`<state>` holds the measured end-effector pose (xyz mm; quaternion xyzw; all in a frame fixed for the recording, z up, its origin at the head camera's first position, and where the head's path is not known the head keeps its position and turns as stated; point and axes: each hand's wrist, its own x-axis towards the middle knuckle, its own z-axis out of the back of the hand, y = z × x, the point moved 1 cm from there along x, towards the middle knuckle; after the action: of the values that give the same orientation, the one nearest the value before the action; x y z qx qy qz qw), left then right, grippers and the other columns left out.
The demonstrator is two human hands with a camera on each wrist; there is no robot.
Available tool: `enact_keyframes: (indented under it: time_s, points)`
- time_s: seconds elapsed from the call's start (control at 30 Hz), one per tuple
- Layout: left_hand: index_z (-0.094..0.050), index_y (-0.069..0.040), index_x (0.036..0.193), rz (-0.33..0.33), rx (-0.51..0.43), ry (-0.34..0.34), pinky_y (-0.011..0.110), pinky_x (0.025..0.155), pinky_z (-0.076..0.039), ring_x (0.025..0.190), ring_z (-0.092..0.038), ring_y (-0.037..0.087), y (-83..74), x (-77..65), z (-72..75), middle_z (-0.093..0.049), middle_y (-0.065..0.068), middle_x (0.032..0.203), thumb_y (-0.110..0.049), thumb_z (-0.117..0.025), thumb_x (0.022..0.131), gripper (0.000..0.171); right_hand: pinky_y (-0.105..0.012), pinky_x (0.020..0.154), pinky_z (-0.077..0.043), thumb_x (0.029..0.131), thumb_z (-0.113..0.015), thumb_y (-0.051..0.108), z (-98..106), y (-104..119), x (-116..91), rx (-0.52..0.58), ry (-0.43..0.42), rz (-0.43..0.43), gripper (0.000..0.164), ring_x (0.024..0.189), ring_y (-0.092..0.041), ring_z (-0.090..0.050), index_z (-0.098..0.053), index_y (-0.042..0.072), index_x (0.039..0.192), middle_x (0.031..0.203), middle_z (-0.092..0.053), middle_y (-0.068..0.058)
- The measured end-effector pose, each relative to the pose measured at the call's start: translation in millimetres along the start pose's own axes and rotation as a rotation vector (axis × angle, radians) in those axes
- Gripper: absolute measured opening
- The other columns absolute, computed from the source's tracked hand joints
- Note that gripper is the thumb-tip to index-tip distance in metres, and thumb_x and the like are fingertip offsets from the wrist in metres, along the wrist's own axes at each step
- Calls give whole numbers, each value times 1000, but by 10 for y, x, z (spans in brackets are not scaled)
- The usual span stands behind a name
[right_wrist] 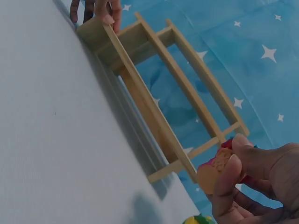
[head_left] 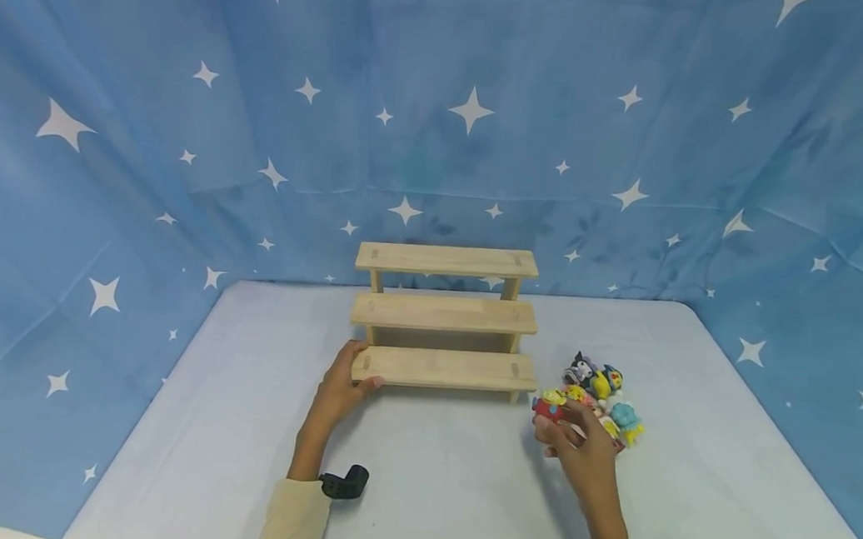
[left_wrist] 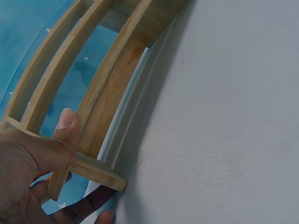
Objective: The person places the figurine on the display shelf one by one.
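A three-tier wooden stand [head_left: 443, 369] stands at the middle of the white table. My left hand [head_left: 340, 388] grips the left end of its lowest shelf, thumb on the front edge; in the left wrist view the thumb [left_wrist: 67, 126] lies over that board and other fingers reach beneath. My right hand [head_left: 580, 447] pinches a small toy figurine [head_left: 548, 405], red with a yellow top, between thumb and fingers, off the right end of the lowest shelf. The right wrist view shows the figurine's orange and pink underside [right_wrist: 216, 170]. All three shelves are bare.
Several small colourful figurines [head_left: 603, 390] lie in a cluster right of the stand, partly behind my right hand. A blue star-patterned curtain [head_left: 441, 136] hangs behind and beside the white table [head_left: 446, 488]. A black wrist camera [head_left: 345, 482] sits on my left wrist.
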<state>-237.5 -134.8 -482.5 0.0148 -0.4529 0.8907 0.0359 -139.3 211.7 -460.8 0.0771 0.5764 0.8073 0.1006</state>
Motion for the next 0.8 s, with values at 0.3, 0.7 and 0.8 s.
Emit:
enact_keyframes:
  time_s: [0.3,0.7,0.8]
  points:
    - [-38,-8,145,11,5,3,63,104,-36,136,-41,45,-6,-29,14,-39,21,152,-24,-74,87,70,-23,73,-58,93,-68,17,-111,81,4,273,35,-95,57,87,-5,-69,-39,2,140,120,-56,-11]
    - [-38,-10,145,30,0,7,63,102,-37,134,-44,44,-16,-24,4,-40,21,151,-23,-74,87,69,-20,75,-56,89,-73,16,-201,152,0,400,18,-171,58,88,-4,-66,-39,17,136,102,-63,10]
    - [-37,-10,145,32,-3,9,64,103,-37,135,-43,44,-14,-22,0,-39,21,152,-23,-73,88,68,-20,77,-56,88,-74,21,-223,155,4,389,21,-170,61,92,-6,-67,-39,17,139,105,-65,12]
